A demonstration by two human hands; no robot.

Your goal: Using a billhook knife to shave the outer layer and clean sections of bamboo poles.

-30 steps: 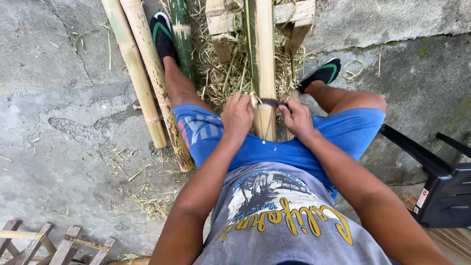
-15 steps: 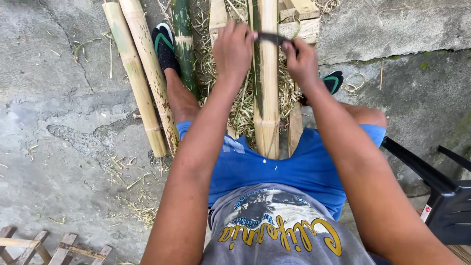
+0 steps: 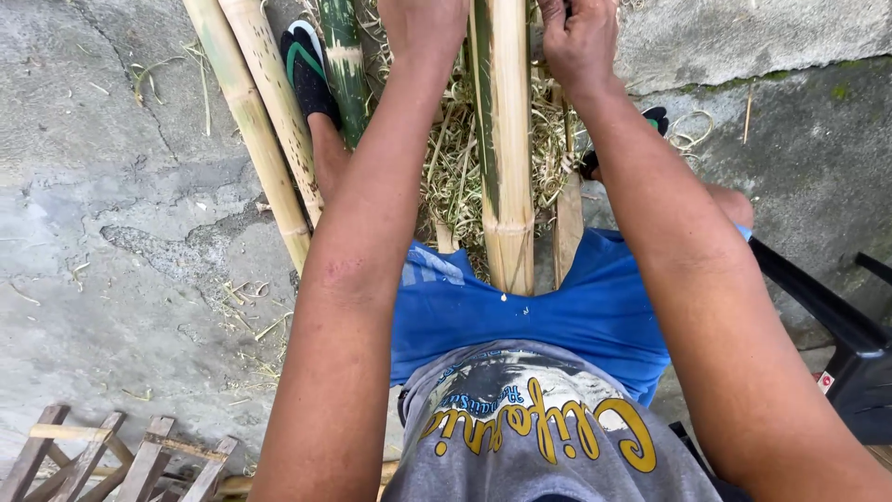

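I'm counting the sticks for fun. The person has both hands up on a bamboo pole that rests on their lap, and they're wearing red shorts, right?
Not quite: the shorts are blue, not red, as the head view shows. The rest holds: the left hand and right hand are both up on the bamboo pole, whose near end rests on the lap.

We see a thick, pale yellow bamboo pole (image 3: 509, 149) with a green streak down its left side, running lengthwise between the legs, its cut end against the blue shorts.

4 bamboo poles (image 3: 509, 139); 2 hands (image 3: 578, 37)
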